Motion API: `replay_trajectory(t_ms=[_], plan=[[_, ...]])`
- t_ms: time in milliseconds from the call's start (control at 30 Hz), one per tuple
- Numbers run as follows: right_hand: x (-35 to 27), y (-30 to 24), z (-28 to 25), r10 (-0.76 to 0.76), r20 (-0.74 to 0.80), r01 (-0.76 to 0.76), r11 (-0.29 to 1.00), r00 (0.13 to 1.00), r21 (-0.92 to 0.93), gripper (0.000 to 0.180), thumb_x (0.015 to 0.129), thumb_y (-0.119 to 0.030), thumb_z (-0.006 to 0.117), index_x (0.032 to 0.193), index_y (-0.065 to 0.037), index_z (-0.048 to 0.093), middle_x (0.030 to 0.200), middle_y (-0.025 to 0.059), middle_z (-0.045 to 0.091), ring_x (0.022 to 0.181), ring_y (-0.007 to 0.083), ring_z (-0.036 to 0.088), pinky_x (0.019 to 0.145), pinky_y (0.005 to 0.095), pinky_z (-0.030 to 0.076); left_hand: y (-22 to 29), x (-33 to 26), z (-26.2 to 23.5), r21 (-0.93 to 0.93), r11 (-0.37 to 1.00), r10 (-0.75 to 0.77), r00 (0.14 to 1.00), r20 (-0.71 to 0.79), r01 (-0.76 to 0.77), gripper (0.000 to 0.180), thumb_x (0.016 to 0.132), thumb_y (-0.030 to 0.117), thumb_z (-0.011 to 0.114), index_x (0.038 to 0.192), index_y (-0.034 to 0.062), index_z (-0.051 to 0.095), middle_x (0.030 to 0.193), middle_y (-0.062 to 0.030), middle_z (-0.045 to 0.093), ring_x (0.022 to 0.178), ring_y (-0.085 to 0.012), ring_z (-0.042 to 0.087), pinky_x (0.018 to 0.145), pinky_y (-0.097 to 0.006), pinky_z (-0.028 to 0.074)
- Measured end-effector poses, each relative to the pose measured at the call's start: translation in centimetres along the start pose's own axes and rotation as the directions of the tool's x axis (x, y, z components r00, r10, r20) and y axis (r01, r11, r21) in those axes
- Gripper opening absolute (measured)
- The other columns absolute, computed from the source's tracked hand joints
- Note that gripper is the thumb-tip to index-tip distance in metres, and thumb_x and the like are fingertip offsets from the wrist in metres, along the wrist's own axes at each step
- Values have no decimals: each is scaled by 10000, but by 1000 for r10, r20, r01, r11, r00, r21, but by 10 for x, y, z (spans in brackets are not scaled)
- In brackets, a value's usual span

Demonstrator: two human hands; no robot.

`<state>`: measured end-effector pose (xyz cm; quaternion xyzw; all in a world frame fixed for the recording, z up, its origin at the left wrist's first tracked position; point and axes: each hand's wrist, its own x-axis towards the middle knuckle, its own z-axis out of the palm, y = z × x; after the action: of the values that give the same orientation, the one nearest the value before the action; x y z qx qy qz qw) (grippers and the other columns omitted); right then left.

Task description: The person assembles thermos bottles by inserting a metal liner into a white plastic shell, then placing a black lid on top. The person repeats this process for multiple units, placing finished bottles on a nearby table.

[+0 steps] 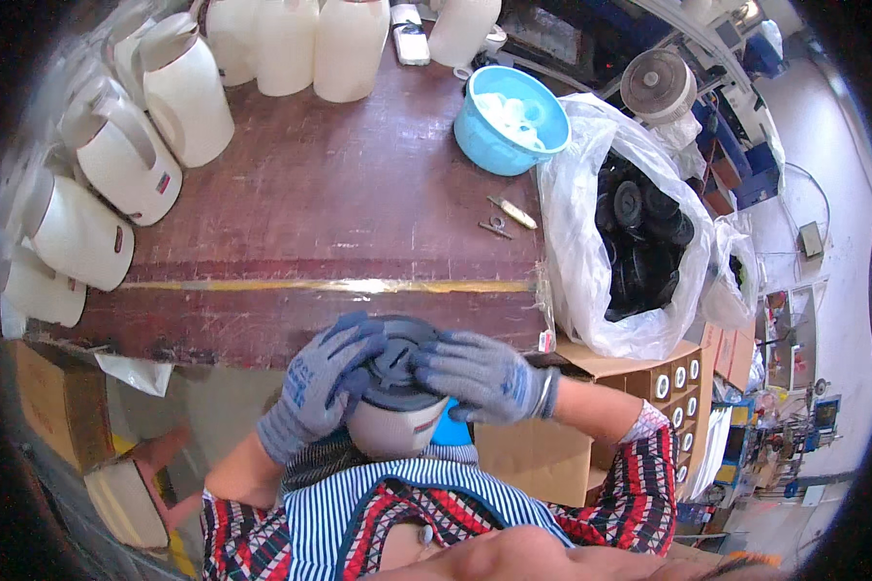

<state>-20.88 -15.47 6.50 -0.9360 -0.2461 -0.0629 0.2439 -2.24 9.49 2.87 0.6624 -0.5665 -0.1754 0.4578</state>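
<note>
A cream jug [394, 432] stands against my apron at the near table edge, its dark grey round cap [397, 360] facing up. In grey gloves, both hands grip this cap from opposite sides. My left hand [325, 382] has its fingers curled round the cap's left rim, with the thumb low at the side. On the right, my right hand [484, 378] lays its fingertips over the cap's edge and top. The underside of the jug is hidden by its own body.
Several cream jugs [186, 102] line the table's [358, 184] left and far edges. A blue basin [499, 155] holds white parts; a small white-handled tool [515, 213] lies near it. At right are a plastic bag [576, 261] of black parts and a divided cardboard box [538, 455].
</note>
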Motion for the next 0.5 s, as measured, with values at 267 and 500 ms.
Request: replay_trajectory(t_ms=[267, 500], plan=[[15, -72, 38, 252, -309, -272, 962, 917, -22, 501, 954, -405, 608, 1245, -6, 692, 1253, 203, 701, 1152, 371, 678, 1066, 517, 489, -31, 27, 12, -459, 886, -1, 990, 139, 66, 480, 1042, 332, 421, 1253, 5, 702, 1365, -215, 645, 1356, -414, 543, 1171, -478, 384], [63, -99, 31, 345, -201, -385, 896, 917, -219, 602, 883, -467, 718, 1328, -65, 664, 1378, 206, 618, 1226, 354, 621, 1070, 491, 469, -70, 74, 44, -826, 519, 114, 939, 324, 222, 516, 1056, 397, 461, 1276, -11, 686, 1350, -166, 667, 1266, -275, 605, 1151, -420, 417]])
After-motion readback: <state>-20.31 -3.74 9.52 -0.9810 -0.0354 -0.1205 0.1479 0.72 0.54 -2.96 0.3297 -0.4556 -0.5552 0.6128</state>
